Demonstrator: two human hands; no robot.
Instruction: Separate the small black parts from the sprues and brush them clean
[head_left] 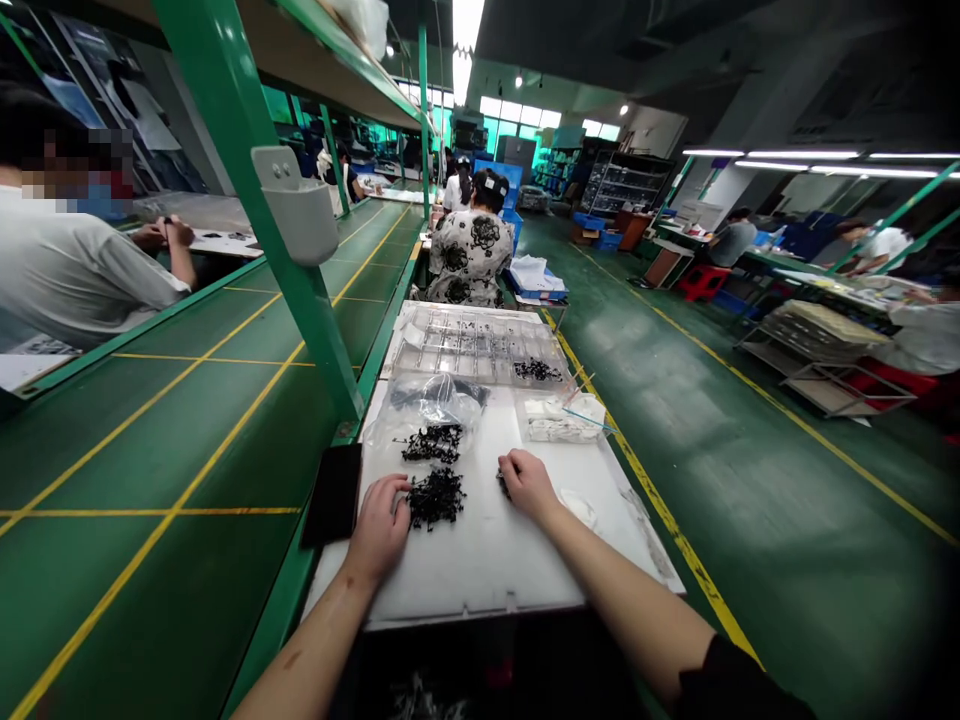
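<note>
My left hand (381, 525) rests on the white work board (487, 560), fingers curled at the left edge of a pile of small black parts (436, 497). To the right of that pile my right hand (527, 482) lies with its fingers bent in; a dark bit shows at the fingertips. A second heap of black parts (435, 441) sits just beyond, partly on a clear plastic bag (424, 405). A clear compartment tray (480, 345) lies at the far end of the board.
A black phone (334, 493) lies left of the board by a green post (262, 200). A small clear box (562, 418) stands at the right. A green conveyor belt (150, 430) runs on the left. Other workers sit ahead and left. An aisle lies to the right.
</note>
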